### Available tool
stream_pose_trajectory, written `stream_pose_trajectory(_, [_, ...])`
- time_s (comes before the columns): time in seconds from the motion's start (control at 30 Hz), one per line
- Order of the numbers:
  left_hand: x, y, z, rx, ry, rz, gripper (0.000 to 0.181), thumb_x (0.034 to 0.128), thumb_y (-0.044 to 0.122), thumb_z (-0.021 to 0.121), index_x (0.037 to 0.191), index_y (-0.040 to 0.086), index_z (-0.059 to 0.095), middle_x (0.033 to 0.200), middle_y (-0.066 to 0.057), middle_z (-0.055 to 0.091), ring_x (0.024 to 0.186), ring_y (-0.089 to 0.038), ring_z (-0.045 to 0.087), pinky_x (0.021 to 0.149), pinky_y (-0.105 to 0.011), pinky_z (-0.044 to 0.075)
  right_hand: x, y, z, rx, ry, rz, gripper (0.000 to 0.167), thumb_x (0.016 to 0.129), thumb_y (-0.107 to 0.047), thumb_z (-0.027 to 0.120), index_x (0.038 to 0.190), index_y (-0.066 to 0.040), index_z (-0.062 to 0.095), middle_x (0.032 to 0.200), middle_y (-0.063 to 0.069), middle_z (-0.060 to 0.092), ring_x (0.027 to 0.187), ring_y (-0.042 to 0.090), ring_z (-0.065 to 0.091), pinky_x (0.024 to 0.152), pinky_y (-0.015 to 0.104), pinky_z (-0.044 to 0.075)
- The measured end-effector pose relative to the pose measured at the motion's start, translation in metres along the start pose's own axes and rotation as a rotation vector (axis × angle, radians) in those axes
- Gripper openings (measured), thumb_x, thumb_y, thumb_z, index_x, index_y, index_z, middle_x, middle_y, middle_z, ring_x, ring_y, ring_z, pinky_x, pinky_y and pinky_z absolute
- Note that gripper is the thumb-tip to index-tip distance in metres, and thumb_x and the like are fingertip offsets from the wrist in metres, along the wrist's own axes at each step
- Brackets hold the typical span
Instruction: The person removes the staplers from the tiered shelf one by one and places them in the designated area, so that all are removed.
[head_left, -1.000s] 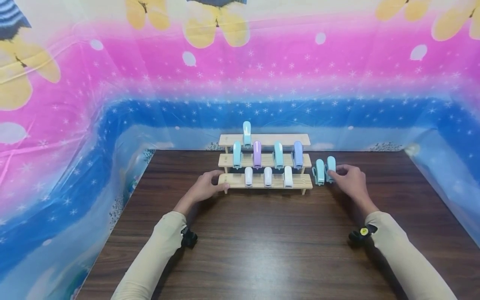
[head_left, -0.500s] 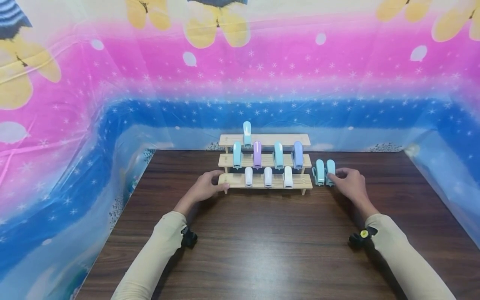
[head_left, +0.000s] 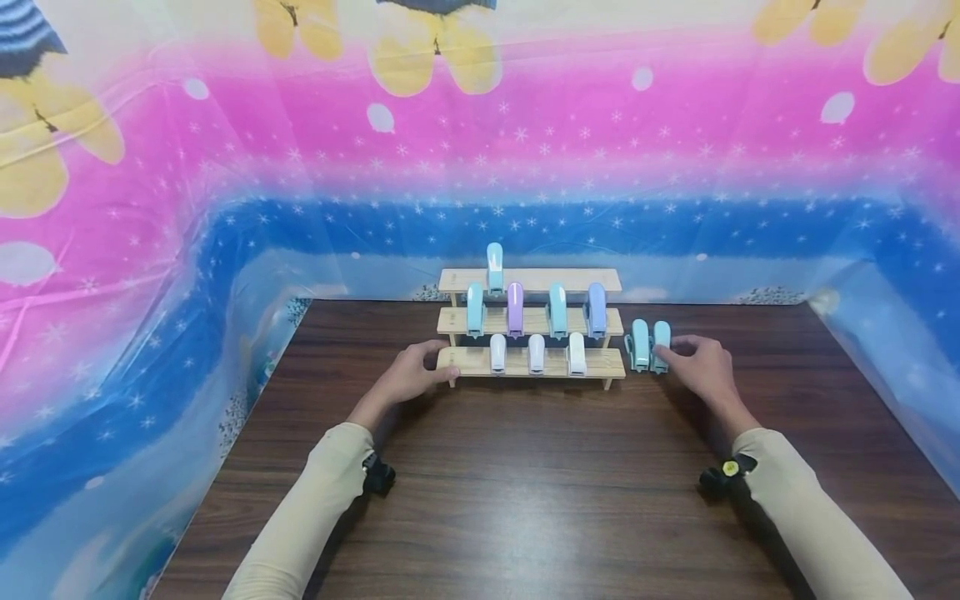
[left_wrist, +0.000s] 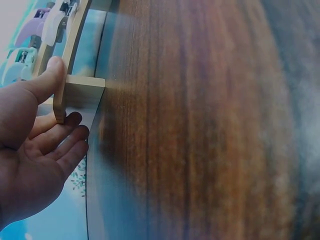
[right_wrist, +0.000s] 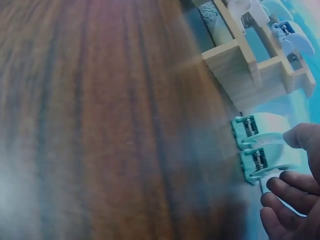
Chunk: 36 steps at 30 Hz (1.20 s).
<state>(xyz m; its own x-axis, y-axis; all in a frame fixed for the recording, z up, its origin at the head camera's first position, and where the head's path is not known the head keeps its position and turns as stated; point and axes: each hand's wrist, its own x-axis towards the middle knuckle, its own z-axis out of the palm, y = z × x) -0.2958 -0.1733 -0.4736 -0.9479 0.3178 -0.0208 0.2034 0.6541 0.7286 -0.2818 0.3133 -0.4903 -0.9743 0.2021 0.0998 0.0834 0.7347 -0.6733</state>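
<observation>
In the head view my left hand (head_left: pixel 408 372) grips the left end of a three-step wooden display rack (head_left: pixel 465 362), thumb on top of the lowest step and fingers behind and below. My right hand (head_left: pixel 702 367) holds a mint-green hole punch (head_left: pixel 661 343) on the table, right of the rack. In the right wrist view its thumb (right_wrist: pixel 302 135) lies by the punches' rounded ends; the other fingers are bent below. A second mint-green hole punch (head_left: pixel 639 342) stands close beside, between the held one and the rack. Springs show at both fronts.
Several punches stand on the rack: a mint one (head_left: pixel 494 267) on top, mint and purple ones (head_left: pixel 514 307) in the middle, white ones (head_left: pixel 536 353) on the bottom. A patterned cloth (head_left: pixel 525 217) hangs behind the brown wooden table (head_left: pixel 517 483).
My right hand has brought its mint-green punch slightly towards me, down level with its neighbour. The left hand stays on the rack.
</observation>
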Motion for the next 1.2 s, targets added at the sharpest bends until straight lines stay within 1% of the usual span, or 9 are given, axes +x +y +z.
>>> stream_pose_trajectory(0.23, [0.000,-0.002,0.001,0.000,-0.010,-0.004,0.062,0.0980,0.033,0.071,0.147,0.000,0.051,0.150,-0.021,0.052,0.142,-0.037,0.044,0.113,-0.057,0.037,0.001,-0.005,-0.013,0.037,0.019,0.000,0.065,0.095,-0.055,0.065,0.132,-0.002,0.066,0.134,0.026,0.062,0.126,0.045,0.054,0.103,0.062,0.041])
stream_pose_trajectory(0.33, [0.000,-0.002,0.001,0.002,-0.011,-0.003,0.062,0.0980,0.033,0.071,0.147,0.000,0.051,0.150,-0.021,0.051,0.142,-0.037,0.044,0.113,-0.057,0.037,0.001,-0.009,-0.019,0.048,0.018,-0.008,0.066,0.095,-0.056,0.065,0.134,-0.003,0.065,0.135,0.026,0.062,0.127,0.044,0.054,0.103,0.061,0.041])
stream_pose_trajectory(0.5, [0.000,-0.001,0.001,0.010,-0.002,0.004,0.062,0.0978,0.032,0.072,0.146,0.000,0.052,0.149,-0.021,0.052,0.142,-0.038,0.045,0.113,-0.057,0.037,0.002,-0.020,-0.028,0.031,0.031,-0.036,0.066,0.095,-0.057,0.065,0.134,-0.004,0.064,0.136,0.025,0.062,0.130,0.045,0.050,0.103,0.062,0.040])
stream_pose_trajectory(0.63, [0.000,-0.001,0.001,0.011,-0.002,0.002,0.061,0.0978,0.032,0.072,0.146,0.000,0.052,0.149,-0.021,0.052,0.142,-0.038,0.045,0.114,-0.057,0.036,0.003,-0.028,-0.033,0.023,0.020,-0.054,0.068,0.095,-0.057,0.065,0.136,-0.004,0.063,0.138,0.025,0.060,0.131,0.045,0.050,0.103,0.064,0.040])
stream_pose_trajectory(0.8, [0.001,-0.001,0.001,0.004,-0.001,0.001,0.061,0.0978,0.032,0.072,0.146,0.000,0.052,0.149,-0.021,0.053,0.141,-0.038,0.045,0.113,-0.057,0.037,0.004,-0.038,-0.039,0.026,0.018,-0.100,0.070,0.094,-0.061,0.064,0.136,-0.004,0.063,0.140,0.025,0.059,0.130,0.044,0.052,0.102,0.063,0.042])
stream_pose_trajectory(0.87, [0.001,-0.001,0.001,0.002,-0.001,0.000,0.061,0.0977,0.031,0.072,0.146,0.000,0.052,0.149,-0.021,0.053,0.141,-0.037,0.046,0.113,-0.057,0.037,0.006,-0.043,-0.041,0.019,0.029,-0.124,0.068,0.094,-0.059,0.064,0.135,-0.004,0.064,0.140,0.024,0.060,0.130,0.044,0.053,0.101,0.062,0.043])
stream_pose_trajectory(1.0, [0.001,-0.001,0.001,-0.002,-0.001,-0.005,0.061,0.0974,0.032,0.072,0.146,0.000,0.053,0.148,-0.021,0.053,0.140,-0.037,0.046,0.112,-0.057,0.038,0.010,-0.056,-0.044,0.004,0.039,-0.177,0.064,0.095,-0.055,0.066,0.132,-0.002,0.066,0.136,0.025,0.062,0.127,0.044,0.056,0.098,0.060,0.046])
stream_pose_trajectory(1.07, [0.000,-0.001,0.001,-0.001,-0.001,-0.004,0.062,0.0976,0.033,0.072,0.146,0.000,0.052,0.148,-0.021,0.053,0.140,-0.037,0.046,0.112,-0.057,0.038,0.011,-0.063,-0.045,0.010,0.032,-0.198,0.062,0.095,-0.052,0.068,0.131,-0.002,0.066,0.132,0.025,0.065,0.122,0.043,0.059,0.095,0.058,0.048])
stream_pose_trajectory(1.2, [0.000,0.000,0.000,-0.006,-0.005,-0.006,0.062,0.0978,0.033,0.072,0.147,0.000,0.051,0.149,-0.021,0.053,0.140,-0.037,0.046,0.111,-0.057,0.039,0.016,-0.076,-0.047,0.014,0.013,-0.232,0.062,0.095,-0.054,0.068,0.131,-0.003,0.067,0.122,0.022,0.070,0.109,0.037,0.066,0.086,0.052,0.053])
